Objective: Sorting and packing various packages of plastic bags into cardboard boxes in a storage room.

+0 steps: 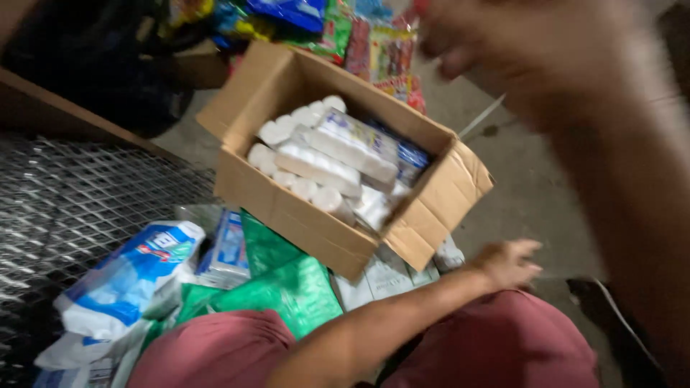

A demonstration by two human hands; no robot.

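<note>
Already our cardboard box (316, 223) stands open and about full: packs of white rolls (316, 162) lie inside it, while a blue-and-white pack (122, 276) and green packets (287, 287) lie outside, just beside its near wall. Our left hand (510, 262) hovers by the box's near corner flap, fingers loosely spread, holding nothing. Our right hand (532, 54) is raised beyond the box, blurred; we cannot tell its grip. Under the box is bare concrete floor (525, 194); a metal mesh (86, 201) lies to its left.
</note>
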